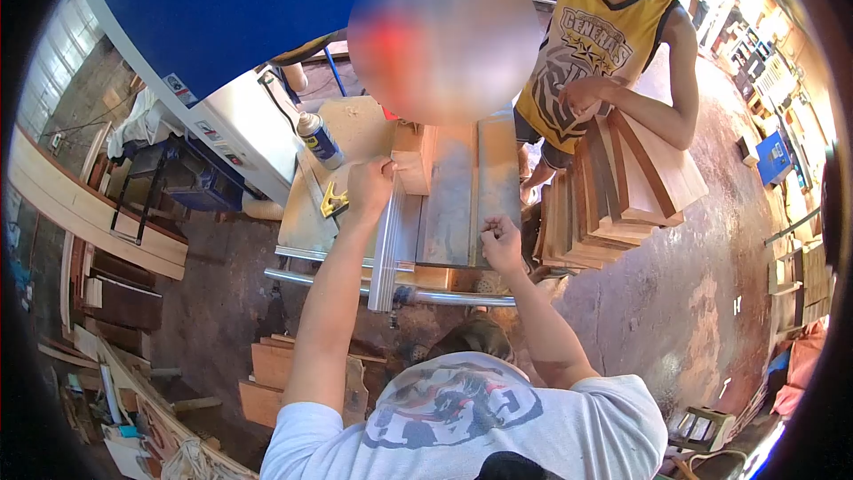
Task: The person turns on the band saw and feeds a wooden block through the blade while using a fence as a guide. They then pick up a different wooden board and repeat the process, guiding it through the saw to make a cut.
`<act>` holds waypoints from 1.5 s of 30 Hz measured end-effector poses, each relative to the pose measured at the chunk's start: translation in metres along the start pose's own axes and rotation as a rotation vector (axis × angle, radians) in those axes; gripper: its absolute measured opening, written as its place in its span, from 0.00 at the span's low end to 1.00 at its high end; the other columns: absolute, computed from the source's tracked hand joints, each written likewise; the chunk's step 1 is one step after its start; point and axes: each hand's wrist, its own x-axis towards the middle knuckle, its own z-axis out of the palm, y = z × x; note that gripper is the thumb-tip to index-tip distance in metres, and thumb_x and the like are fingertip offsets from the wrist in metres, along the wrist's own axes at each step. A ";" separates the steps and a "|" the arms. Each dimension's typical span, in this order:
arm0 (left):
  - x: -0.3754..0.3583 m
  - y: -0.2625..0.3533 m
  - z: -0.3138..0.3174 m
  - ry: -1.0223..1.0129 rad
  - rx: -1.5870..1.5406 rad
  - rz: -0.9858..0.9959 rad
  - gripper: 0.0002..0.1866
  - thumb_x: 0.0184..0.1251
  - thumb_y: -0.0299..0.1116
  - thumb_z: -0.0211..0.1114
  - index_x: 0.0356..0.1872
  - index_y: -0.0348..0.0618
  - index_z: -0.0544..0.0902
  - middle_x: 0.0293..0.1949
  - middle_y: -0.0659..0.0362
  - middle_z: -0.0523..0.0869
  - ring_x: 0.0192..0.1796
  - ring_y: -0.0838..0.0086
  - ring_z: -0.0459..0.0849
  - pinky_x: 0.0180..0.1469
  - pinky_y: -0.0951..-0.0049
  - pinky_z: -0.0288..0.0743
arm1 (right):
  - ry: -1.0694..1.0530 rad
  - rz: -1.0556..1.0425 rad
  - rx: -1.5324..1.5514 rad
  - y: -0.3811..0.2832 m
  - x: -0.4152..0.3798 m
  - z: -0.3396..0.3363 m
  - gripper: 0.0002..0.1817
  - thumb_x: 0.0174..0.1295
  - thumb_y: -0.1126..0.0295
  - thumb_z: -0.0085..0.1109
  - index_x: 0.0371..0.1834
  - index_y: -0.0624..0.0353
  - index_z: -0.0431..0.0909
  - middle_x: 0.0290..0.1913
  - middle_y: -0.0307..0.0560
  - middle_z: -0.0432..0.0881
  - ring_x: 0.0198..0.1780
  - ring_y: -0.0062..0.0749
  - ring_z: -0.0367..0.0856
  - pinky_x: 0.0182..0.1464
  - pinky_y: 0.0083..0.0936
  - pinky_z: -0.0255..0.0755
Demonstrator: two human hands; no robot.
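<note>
My left hand (371,188) is closed at the left side of an upright light wooden block (414,158), over the silver metal fence (386,249). Whether it grips the block or fence is hidden. My right hand (502,244) hovers by the right edge of the grey machine table (447,213), its fingers curled together; anything in them is too small to make out. Left of my left hand, a yellow clamp (335,201) rests on the wooden side surface (300,229), with a blue and white spray can (320,140) behind it.
A person in a yellow jersey (586,44) leans on a stack of wooden boards (604,196) at the right. The blue and white machine housing (222,18) rises at the back left. A round metal rail (453,299) runs along the table's front. Wood pieces (271,373) stand below.
</note>
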 end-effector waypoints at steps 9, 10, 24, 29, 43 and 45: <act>0.003 0.011 -0.011 -0.016 0.011 0.015 0.10 0.71 0.38 0.71 0.37 0.42 0.92 0.32 0.43 0.90 0.35 0.45 0.90 0.42 0.49 0.82 | 0.006 -0.064 -0.019 0.006 0.004 0.004 0.12 0.61 0.79 0.59 0.48 0.67 0.81 0.37 0.46 0.87 0.31 0.23 0.82 0.35 0.24 0.76; 0.003 0.010 -0.009 -0.023 0.013 0.006 0.10 0.71 0.38 0.71 0.37 0.41 0.92 0.32 0.43 0.90 0.35 0.45 0.90 0.42 0.49 0.83 | -0.004 -0.098 -0.037 0.012 0.007 0.004 0.12 0.63 0.80 0.58 0.50 0.68 0.79 0.38 0.45 0.86 0.26 0.21 0.79 0.28 0.22 0.73; 0.005 0.002 -0.003 -0.004 -0.005 0.049 0.09 0.70 0.36 0.71 0.37 0.41 0.92 0.32 0.44 0.91 0.36 0.45 0.90 0.42 0.50 0.83 | 0.002 -0.153 -0.065 0.016 0.007 0.004 0.12 0.64 0.80 0.59 0.50 0.68 0.78 0.37 0.45 0.85 0.21 0.19 0.77 0.21 0.21 0.69; 0.007 -0.001 -0.001 -0.009 -0.019 0.039 0.10 0.71 0.37 0.70 0.39 0.41 0.92 0.34 0.44 0.91 0.37 0.45 0.90 0.44 0.49 0.83 | -0.020 -0.131 -0.012 0.008 0.006 0.005 0.12 0.64 0.80 0.58 0.50 0.68 0.78 0.37 0.45 0.85 0.20 0.20 0.76 0.21 0.20 0.69; 0.011 -0.008 0.003 -0.063 -0.021 0.008 0.13 0.72 0.41 0.71 0.43 0.41 0.93 0.33 0.40 0.90 0.36 0.42 0.90 0.41 0.50 0.82 | -0.011 0.002 0.050 -0.016 -0.002 0.003 0.11 0.64 0.77 0.60 0.47 0.68 0.84 0.34 0.45 0.87 0.29 0.25 0.84 0.31 0.26 0.77; 0.013 -0.008 0.003 -0.067 -0.021 0.009 0.14 0.72 0.41 0.71 0.44 0.41 0.93 0.34 0.40 0.90 0.37 0.42 0.90 0.41 0.50 0.82 | -0.013 0.037 0.126 -0.020 -0.001 0.003 0.10 0.65 0.76 0.59 0.46 0.69 0.83 0.33 0.44 0.86 0.26 0.25 0.83 0.25 0.26 0.75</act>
